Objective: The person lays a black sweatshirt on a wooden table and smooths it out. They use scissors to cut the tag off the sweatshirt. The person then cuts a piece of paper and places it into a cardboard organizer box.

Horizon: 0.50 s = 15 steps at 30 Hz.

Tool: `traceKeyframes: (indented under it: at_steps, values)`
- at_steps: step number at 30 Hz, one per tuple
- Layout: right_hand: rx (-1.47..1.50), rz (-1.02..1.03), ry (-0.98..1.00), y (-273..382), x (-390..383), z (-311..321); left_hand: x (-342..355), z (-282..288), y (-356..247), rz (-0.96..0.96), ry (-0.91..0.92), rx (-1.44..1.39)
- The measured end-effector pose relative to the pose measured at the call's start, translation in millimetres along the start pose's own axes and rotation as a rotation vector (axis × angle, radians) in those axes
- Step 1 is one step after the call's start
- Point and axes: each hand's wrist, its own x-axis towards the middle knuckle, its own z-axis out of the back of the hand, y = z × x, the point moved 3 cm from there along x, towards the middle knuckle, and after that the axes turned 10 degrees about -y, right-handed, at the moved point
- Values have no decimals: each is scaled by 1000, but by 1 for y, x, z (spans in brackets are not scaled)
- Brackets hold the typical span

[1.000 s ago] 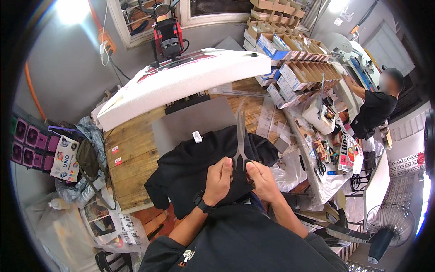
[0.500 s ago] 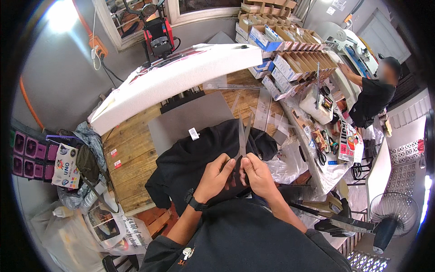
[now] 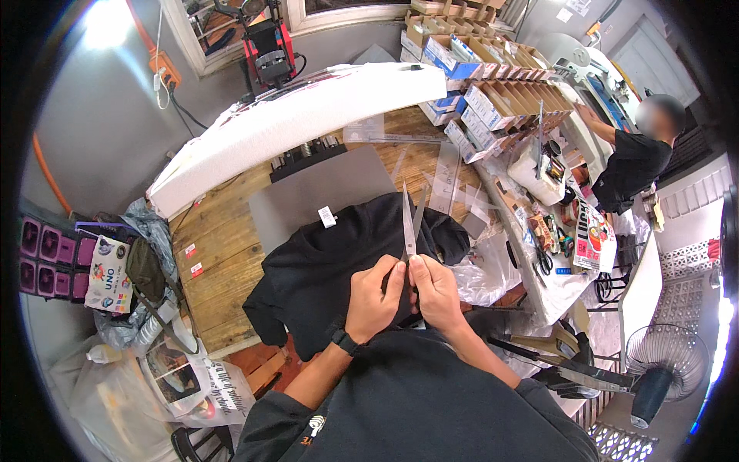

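Note:
A pair of metal scissors (image 3: 409, 231) points away from me, its two blades slightly apart. Both of my hands are closed around its handle end, which the fingers hide. My left hand (image 3: 375, 299), with a dark watch on the wrist, grips from the left, thumb up. My right hand (image 3: 435, 292) presses against it from the right, its thumb close to the pivot. Beneath and beyond the blades lies a black T-shirt (image 3: 315, 266), partly spread over a flat grey board (image 3: 315, 196). A small white label (image 3: 327, 216) shows at the shirt's far edge.
A long white padded slab (image 3: 300, 123) crosses the far side of the wooden table (image 3: 219, 285). Cardboard boxes (image 3: 493, 108) stand at the back right, and a cluttered side table (image 3: 539, 285) at the right. A fan (image 3: 666, 366) and a co-worker (image 3: 635, 162) are farther right.
The scissors' blades reach a little farther up and away from me. My hands have shifted slightly and stay closed on the handles. The T-shirt lies much as before.

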Motion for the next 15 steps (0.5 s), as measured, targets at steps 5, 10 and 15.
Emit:
traceKeyframes:
  at_steps: [5, 10, 15]
  values:
    - [8, 50, -4, -8, 1, 0, -4, -4, -2, 0, -16, 1]
    - [44, -61, 23, -4, -1, 9, -2, -5, -4, -74, -28, 39]
    - [-24, -34, 51, -2, -1, 18, -4, -7, -3, -43, 6, 17]
